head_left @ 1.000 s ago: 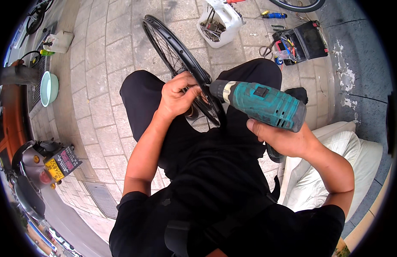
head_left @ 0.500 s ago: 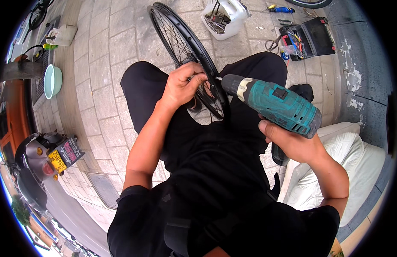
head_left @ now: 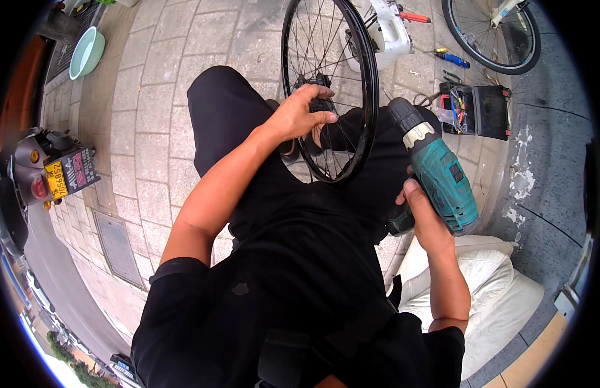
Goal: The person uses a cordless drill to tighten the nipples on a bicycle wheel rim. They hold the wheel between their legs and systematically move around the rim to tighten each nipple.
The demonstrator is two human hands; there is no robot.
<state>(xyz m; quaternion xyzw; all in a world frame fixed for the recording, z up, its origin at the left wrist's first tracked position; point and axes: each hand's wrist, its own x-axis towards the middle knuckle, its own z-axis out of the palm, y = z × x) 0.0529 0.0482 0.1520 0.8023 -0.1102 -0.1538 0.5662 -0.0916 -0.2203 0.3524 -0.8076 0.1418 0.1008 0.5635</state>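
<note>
A black spoked bicycle wheel (head_left: 369, 84) stands on edge between my knees, its rim leaning slightly. My left hand (head_left: 296, 118) is at the wheel's hub and spokes, with thumb and fingers spread apart; whether it touches the spokes I cannot tell. To the right of the wheel, my right hand (head_left: 428, 218) is wrapped round the grip of a teal and black cordless drill (head_left: 445, 174). The drill's chuck points up and away from me, apart from the rim. Its front end shows no clear bit.
Beyond the wheel stands a cut-open white plastic jug (head_left: 398, 32) of parts. An open black toolbox (head_left: 492, 111), a blue-handled screwdriver (head_left: 452, 59) and another bicycle wheel (head_left: 536, 48) lie farther right. A pale cushion (head_left: 468, 310) sits behind my right arm; a mint basin (head_left: 86, 55) is far left.
The drill has moved back from the rim and turned to point more away from me. My left hand has gone from the rim to the hub, its fingers opening. The wheel stands more upright; the view has shifted.
</note>
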